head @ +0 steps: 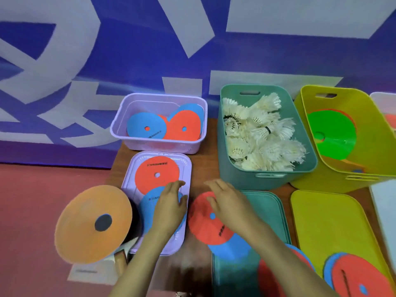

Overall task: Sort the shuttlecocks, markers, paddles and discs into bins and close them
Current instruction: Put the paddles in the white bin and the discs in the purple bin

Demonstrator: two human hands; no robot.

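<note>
Left hand (171, 203): fingers flat on blue disc (150, 211), lower centre.
Right hand (227, 202): fingers spread, touching red disc (201, 224).

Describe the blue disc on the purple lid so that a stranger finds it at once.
Find the purple bin at the back left; its lid lies flat just in front. Of two discs on the lid, the blue disc is the nearer, under the left hand; the red disc lies behind it.

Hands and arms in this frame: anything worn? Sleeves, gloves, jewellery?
Nothing worn that shows. The left hand and right hand are bare, with no gloves, rings, watch or wristbands visible. No sleeve appears above either wrist, right to the bottom of the frame.
</note>
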